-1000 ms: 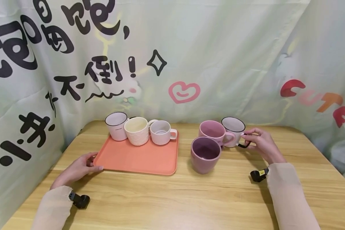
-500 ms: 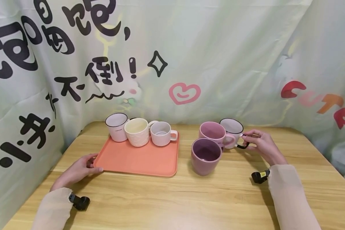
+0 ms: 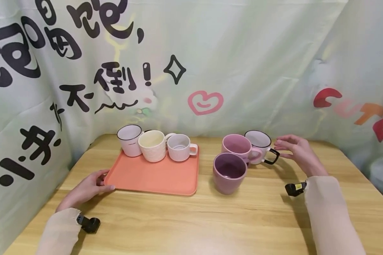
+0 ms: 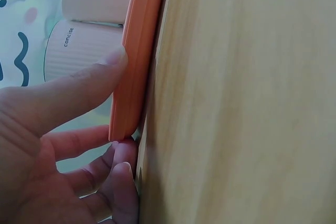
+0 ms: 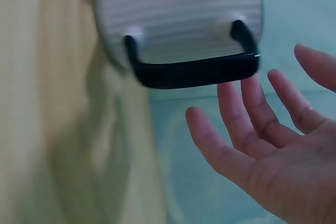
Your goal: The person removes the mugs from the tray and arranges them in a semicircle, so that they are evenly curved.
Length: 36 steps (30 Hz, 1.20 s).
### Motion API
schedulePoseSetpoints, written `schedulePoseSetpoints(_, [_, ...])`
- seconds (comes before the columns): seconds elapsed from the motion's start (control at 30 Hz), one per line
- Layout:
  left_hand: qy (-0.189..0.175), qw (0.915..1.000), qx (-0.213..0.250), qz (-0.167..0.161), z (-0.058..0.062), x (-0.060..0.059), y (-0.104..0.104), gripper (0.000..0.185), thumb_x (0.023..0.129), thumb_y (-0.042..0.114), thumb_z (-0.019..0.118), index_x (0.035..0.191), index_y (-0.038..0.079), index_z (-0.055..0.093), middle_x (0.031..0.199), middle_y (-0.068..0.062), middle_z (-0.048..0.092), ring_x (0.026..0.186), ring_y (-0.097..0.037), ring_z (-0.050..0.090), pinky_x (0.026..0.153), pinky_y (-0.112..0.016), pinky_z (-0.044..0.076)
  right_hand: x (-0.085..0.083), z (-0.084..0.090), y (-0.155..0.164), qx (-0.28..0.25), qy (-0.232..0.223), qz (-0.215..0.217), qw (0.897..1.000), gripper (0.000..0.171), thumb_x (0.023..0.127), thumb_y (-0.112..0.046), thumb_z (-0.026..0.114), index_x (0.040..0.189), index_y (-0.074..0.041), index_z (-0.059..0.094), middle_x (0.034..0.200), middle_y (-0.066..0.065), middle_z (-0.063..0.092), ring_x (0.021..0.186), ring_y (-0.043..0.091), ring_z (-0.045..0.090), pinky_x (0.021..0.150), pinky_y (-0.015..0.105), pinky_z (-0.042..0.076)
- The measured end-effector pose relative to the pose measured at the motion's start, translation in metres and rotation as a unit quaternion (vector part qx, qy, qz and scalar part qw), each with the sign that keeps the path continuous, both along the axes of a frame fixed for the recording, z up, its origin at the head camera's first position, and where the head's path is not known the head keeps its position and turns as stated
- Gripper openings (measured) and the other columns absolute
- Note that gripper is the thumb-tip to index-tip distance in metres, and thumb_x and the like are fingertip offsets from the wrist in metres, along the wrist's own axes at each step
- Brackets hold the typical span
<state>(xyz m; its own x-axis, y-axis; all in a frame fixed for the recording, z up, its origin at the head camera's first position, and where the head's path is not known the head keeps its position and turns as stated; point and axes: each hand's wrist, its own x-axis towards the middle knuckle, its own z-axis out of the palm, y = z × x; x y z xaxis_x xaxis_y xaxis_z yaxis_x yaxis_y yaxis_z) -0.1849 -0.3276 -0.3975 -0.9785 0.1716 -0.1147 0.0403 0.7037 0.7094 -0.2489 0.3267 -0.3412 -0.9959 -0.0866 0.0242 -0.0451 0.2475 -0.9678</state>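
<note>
Pinching the tray (image 3: 153, 177) corner, left hand (image 3: 86, 187); right hand (image 3: 295, 152) spread open just beside the white mug (image 3: 258, 145) handle.

Both arms in loose beige long sleeves; bare left hand (image 3: 89, 186) & right hand (image 3: 298, 152); small black cam strapped by each wrist
</note>
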Motion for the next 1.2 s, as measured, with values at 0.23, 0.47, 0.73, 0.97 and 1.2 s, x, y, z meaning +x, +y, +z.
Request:
schedulePoseSetpoints(0.23, [0.002,1.0000,-0.002,0.004,0.001,0.002,-0.001,0.077,0.092,0.016,0.077,0.143,-0.022,0.034,0.110,-0.021,0.062,0.094,-0.029,0.057,0.074,-0.032,0.048,-0.010,0.031,-0.011,0.059,0.008,0.022,0.998,0.026,0.108,-0.021,0.051,0.125,-0.002,0.050,0.100,-0.016,0.064,0.096,0.004,0.063,0.083,0.023,0.054])
schedulePoseSetpoints(0.47, [0.003,1.0000,-0.004,0.005,0.000,0.003,-0.002,0.078,0.092,0.017,0.078,0.143,-0.021,0.034,0.110,-0.020,0.061,0.093,-0.029,0.056,0.074,-0.034,0.048,-0.022,0.071,-0.033,0.117,0.025,0.037,0.992,0.046,0.108,-0.029,0.051,0.138,0.006,0.043,0.106,-0.014,0.061,0.100,0.003,0.061,0.087,0.023,0.052])
schedulePoseSetpoints(0.73, [0.004,1.0000,0.001,0.006,0.001,0.004,-0.001,0.077,0.091,0.017,0.078,0.143,-0.021,0.034,0.109,-0.019,0.061,0.092,-0.028,0.056,0.073,-0.034,0.047,-0.033,0.094,-0.065,0.116,0.018,0.058,0.991,0.052,0.108,-0.031,0.051,0.141,0.008,0.041,0.117,0.001,0.060,0.105,0.008,0.062,0.092,0.028,0.052])
schedulePoseSetpoints(0.97, [-0.001,0.9999,0.003,0.012,0.001,0.004,0.000,0.076,0.092,0.014,0.076,0.143,-0.022,0.033,0.108,-0.020,0.061,0.091,-0.027,0.054,0.070,-0.031,0.046,-0.044,0.104,-0.096,0.084,0.008,0.078,0.993,0.048,0.107,-0.028,0.053,0.137,0.008,0.044,0.115,0.005,0.061,0.108,0.016,0.063,0.094,0.033,0.051])
schedulePoseSetpoints(1.2, [-0.003,0.9998,0.001,0.019,0.003,0.004,0.002,0.075,0.093,0.013,0.076,0.143,-0.022,0.033,0.110,-0.022,0.061,0.093,-0.029,0.055,0.071,-0.032,0.046,-0.052,0.109,-0.125,0.070,-0.012,0.087,0.994,0.040,0.107,-0.023,0.051,0.133,0.007,0.046,0.121,0.014,0.060,0.106,0.018,0.064,0.100,0.043,0.048])
